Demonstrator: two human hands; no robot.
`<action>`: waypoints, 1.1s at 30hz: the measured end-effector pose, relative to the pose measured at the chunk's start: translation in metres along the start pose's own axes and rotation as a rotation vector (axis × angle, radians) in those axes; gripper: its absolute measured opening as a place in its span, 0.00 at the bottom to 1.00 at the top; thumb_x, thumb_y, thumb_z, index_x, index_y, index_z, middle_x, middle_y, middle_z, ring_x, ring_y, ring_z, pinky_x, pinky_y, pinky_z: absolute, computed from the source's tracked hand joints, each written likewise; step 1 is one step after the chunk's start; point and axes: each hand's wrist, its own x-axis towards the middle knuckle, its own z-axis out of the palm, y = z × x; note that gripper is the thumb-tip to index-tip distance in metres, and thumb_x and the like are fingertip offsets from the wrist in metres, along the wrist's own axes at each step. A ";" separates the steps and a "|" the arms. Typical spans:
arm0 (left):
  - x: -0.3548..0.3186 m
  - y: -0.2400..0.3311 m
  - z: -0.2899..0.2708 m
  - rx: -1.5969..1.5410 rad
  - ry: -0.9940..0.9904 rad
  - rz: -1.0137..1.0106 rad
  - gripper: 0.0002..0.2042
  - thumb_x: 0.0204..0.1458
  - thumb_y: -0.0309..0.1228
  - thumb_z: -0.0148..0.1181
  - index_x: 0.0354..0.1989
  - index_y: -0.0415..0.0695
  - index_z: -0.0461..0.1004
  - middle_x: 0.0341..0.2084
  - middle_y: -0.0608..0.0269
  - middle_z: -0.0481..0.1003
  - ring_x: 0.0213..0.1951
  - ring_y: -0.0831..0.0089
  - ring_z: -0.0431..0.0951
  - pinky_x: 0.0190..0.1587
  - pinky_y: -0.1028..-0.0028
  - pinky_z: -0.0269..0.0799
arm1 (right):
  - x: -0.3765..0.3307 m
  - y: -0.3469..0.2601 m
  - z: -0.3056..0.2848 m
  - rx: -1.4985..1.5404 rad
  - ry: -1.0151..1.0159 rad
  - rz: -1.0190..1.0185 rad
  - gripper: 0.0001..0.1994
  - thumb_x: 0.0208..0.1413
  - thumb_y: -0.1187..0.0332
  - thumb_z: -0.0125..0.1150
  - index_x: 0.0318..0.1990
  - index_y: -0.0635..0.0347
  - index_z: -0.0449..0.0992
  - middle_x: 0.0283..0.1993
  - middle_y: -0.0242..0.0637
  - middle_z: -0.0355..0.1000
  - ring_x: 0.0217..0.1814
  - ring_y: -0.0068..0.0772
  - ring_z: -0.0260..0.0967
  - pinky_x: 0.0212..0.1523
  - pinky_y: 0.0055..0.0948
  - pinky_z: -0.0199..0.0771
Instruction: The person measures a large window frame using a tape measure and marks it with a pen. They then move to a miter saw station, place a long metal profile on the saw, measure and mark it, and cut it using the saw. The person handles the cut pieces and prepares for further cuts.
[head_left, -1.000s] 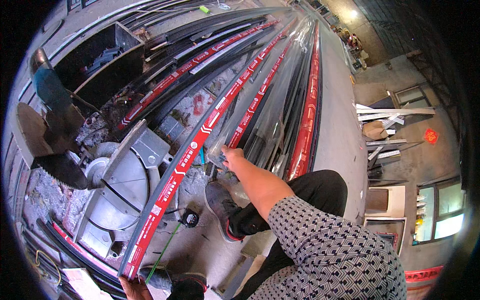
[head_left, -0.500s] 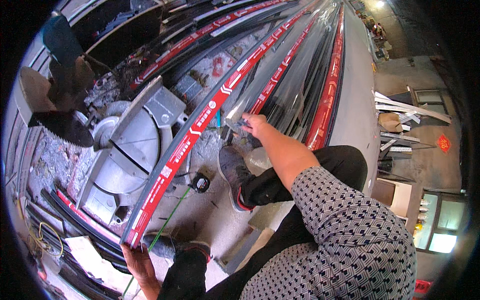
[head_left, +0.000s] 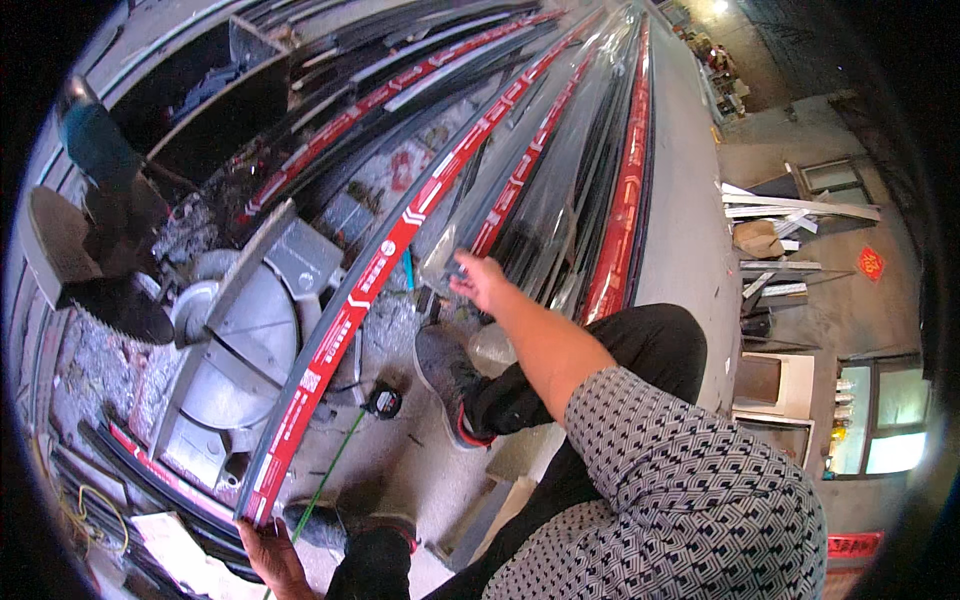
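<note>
Two-handed hold: my left hand (head_left: 272,560) on the red-faced strip (head_left: 364,285), my right hand (head_left: 478,283) by clear film (head_left: 548,222).
Against half a second ago, the scene sits lower and leftward. At seven o'clock my left hand still pinches the strip, which runs toward one o'clock; my right fingers half-curl, their grip I cannot tell.

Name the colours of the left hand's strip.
The strip is mainly red, with white markings, grey-edged; head view.
</note>
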 end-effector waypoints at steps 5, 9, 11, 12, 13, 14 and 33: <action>0.009 0.006 0.017 -0.023 0.036 0.024 0.17 0.69 0.44 0.54 0.55 0.45 0.73 0.43 0.65 0.78 0.42 0.75 0.75 0.48 0.70 0.71 | -0.061 0.012 0.030 0.185 -0.257 -0.031 0.17 0.61 0.62 0.69 0.50 0.59 0.73 0.43 0.42 0.77 0.42 0.45 0.81 0.42 0.45 0.87; 0.021 0.011 0.023 0.029 -0.038 0.051 0.17 0.68 0.45 0.56 0.53 0.45 0.73 0.43 0.64 0.79 0.40 0.74 0.76 0.44 0.73 0.72 | -0.108 0.031 0.038 0.265 -0.313 -0.004 0.15 0.61 0.60 0.69 0.47 0.57 0.73 0.43 0.41 0.77 0.42 0.44 0.81 0.38 0.40 0.87; 0.024 0.025 0.019 0.052 -0.005 0.032 0.16 0.69 0.46 0.55 0.51 0.45 0.74 0.36 0.67 0.76 0.36 0.75 0.74 0.42 0.74 0.71 | -0.143 0.037 0.052 0.272 -0.365 -0.013 0.14 0.62 0.58 0.69 0.46 0.55 0.74 0.44 0.38 0.78 0.43 0.39 0.81 0.40 0.37 0.87; 0.024 0.027 0.023 0.055 0.057 0.033 0.17 0.69 0.46 0.55 0.51 0.45 0.73 0.34 0.68 0.75 0.34 0.75 0.73 0.40 0.74 0.71 | -0.154 0.041 0.048 0.283 -0.388 0.005 0.14 0.62 0.58 0.69 0.46 0.54 0.74 0.44 0.37 0.79 0.43 0.38 0.81 0.40 0.36 0.87; 0.024 0.030 0.027 0.055 0.120 0.044 0.17 0.69 0.46 0.54 0.51 0.45 0.73 0.31 0.69 0.73 0.32 0.75 0.72 0.39 0.74 0.70 | -0.165 0.044 0.049 0.293 -0.420 0.020 0.13 0.62 0.58 0.69 0.46 0.53 0.75 0.44 0.36 0.79 0.43 0.37 0.81 0.40 0.35 0.86; 0.026 0.035 0.029 0.105 0.090 0.052 0.17 0.69 0.47 0.54 0.50 0.45 0.74 0.29 0.70 0.71 0.31 0.76 0.70 0.38 0.74 0.68 | -0.173 0.051 0.050 0.310 -0.434 0.040 0.13 0.62 0.58 0.69 0.46 0.53 0.75 0.44 0.35 0.79 0.44 0.38 0.81 0.40 0.34 0.86; 0.072 0.133 0.018 0.761 -0.077 -0.368 0.19 0.65 0.48 0.58 0.54 0.46 0.74 0.45 0.59 0.80 0.47 0.62 0.81 0.47 0.60 0.79 | -0.278 0.139 0.081 0.234 -0.729 0.390 0.15 0.60 0.55 0.71 0.46 0.53 0.78 0.45 0.29 0.78 0.47 0.29 0.79 0.51 0.28 0.82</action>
